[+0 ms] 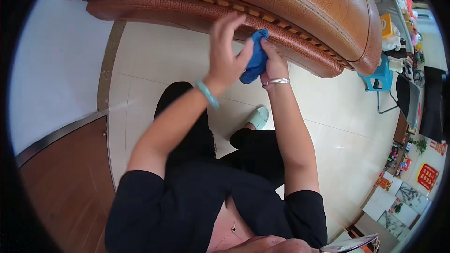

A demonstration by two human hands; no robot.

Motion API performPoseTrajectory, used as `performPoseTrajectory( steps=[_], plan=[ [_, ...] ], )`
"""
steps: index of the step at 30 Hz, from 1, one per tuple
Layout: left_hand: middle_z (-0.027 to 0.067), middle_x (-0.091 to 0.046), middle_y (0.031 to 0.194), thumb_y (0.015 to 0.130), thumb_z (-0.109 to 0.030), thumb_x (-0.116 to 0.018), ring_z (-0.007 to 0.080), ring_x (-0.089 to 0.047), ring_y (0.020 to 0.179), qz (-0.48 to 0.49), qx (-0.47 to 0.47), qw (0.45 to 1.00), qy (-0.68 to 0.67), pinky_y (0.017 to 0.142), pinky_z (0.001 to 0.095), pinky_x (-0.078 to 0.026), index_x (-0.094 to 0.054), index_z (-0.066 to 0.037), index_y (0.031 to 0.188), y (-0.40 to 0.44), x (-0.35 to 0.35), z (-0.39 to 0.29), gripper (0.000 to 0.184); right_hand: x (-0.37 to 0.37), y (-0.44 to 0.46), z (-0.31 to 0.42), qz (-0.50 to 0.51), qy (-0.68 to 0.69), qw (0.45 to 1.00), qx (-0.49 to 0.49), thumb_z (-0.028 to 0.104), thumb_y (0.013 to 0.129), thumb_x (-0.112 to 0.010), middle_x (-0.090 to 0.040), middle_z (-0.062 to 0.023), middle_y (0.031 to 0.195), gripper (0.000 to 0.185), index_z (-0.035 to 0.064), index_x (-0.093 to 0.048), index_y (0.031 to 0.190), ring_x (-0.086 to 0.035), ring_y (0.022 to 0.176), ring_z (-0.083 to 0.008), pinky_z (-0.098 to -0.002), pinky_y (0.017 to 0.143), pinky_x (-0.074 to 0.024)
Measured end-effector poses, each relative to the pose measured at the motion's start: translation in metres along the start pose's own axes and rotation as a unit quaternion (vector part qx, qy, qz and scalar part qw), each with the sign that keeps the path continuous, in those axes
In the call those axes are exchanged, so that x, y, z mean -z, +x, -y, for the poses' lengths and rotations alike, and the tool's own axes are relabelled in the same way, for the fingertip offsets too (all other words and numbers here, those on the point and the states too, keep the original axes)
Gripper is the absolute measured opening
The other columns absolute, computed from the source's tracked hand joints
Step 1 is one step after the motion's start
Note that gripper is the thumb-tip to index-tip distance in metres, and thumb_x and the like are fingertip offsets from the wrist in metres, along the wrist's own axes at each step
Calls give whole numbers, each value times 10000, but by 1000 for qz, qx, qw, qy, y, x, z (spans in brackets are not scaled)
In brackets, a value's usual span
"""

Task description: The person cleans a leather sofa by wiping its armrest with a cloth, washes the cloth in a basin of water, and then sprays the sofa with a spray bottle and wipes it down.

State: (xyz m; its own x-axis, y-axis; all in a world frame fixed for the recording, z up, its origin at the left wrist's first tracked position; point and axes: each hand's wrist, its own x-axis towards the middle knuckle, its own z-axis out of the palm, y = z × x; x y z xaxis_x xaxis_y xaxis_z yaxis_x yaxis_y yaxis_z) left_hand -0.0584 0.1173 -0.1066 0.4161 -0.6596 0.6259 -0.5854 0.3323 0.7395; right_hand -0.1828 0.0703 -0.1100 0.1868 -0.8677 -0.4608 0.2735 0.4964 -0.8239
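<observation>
A crumpled blue cloth (256, 61) is between my two hands, in front of the brown leather sofa (300, 4). My right hand (275, 61), with a silver bracelet at the wrist, holds the cloth from its right side. My left hand (226, 49), with a pale green bangle at the wrist, is raised on the cloth's left side. Its fingers are apart and slightly blurred, with the thumb close to the cloth. The sofa's lower padded edge lies just beyond the fingertips.
Below are the tiled floor (328, 107) and a foot in a light green slipper (260, 117). A blue plastic stool (378, 76) stands at the sofa's right end, near a dark chair (407, 96). A brown door (70, 178) is at the lower left.
</observation>
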Motion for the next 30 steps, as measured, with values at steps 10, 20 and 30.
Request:
performPoseTrajectory(
  steps=[10, 20, 30],
  plan=[
    [53, -635, 826, 854, -163, -667, 89, -581, 667, 34, 438, 838, -325, 574, 238, -486, -599, 40, 1011, -21, -47, 18, 266, 18, 5, 5, -38, -94, 993, 56, 144, 904, -601, -625, -64, 1045, 299, -9, -554, 1157, -590, 852, -116, -234, 754, -468],
    [44, -648, 787, 874, -194, -633, 98, -591, 637, -2, 499, 776, -387, 568, 250, -493, -650, 14, 892, 2, -104, 5, 209, 51, 17, 15, -10, -33, 997, 72, 162, 911, -598, -635, -39, 978, 244, 8, -571, 1097, -577, 836, -99, -236, 750, -464],
    [74, -629, 829, 937, -313, -542, 172, -631, 712, -14, 621, 552, -557, 653, 316, -537, -583, -21, 1005, 2, -108, 7, 302, 56, 15, 24, 21, -147, 985, 89, 251, 905, -619, -615, -12, 864, 270, 5, -601, 1014, -522, 744, -66, -215, 643, -431]
  ],
)
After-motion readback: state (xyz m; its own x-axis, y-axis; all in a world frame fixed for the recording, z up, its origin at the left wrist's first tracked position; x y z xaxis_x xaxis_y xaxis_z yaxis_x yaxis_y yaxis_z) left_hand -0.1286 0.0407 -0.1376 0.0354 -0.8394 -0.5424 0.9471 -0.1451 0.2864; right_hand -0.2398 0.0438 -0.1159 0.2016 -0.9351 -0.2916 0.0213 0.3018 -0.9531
